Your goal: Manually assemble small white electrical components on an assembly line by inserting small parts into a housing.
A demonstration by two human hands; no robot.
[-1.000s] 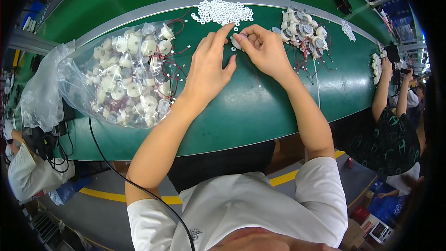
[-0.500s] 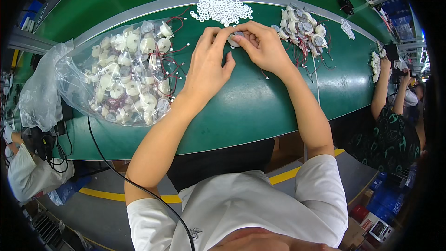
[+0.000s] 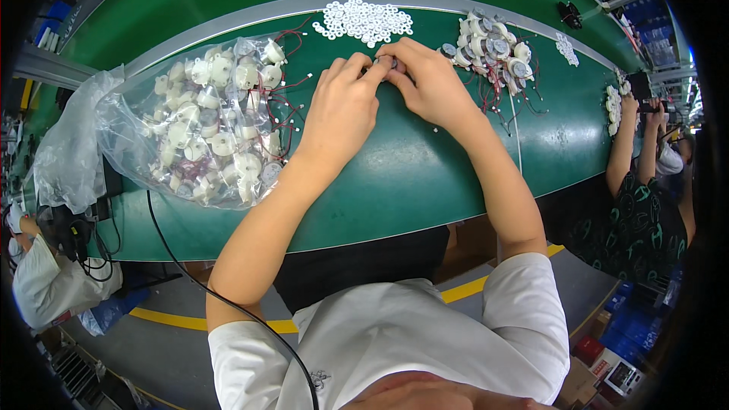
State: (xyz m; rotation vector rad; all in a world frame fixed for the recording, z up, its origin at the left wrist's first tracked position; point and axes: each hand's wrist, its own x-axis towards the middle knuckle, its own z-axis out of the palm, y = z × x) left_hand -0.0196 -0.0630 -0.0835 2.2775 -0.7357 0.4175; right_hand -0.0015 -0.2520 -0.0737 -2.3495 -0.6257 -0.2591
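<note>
Both my hands meet over the middle of the green worktable, just below the pile of white washers (image 3: 366, 21). Between their fingertips is a small round motor (image 3: 398, 65) with a grey metal face, mostly covered by the fingers. My left hand (image 3: 342, 102) is closed on it, index finger and thumb at its edge. From the other side my right hand (image 3: 434, 87) pinches it too. A small white connector (image 3: 436, 130) shows below the right hand. To the left lies a clear plastic bag (image 3: 205, 125) full of white and grey motors with red wires.
A heap of wired motors (image 3: 497, 49) sits at right, with more white washers (image 3: 566, 49) beyond it. A black cable (image 3: 205, 288) hangs across my left arm. At far right a co-worker's arms (image 3: 626, 137) reach to the table; another person (image 3: 53, 281) is at far left.
My fingers have closed further over the motor and tilted it, so its grey face shows less. My left hand has turned inward, its thumb now tucked out of sight.
</note>
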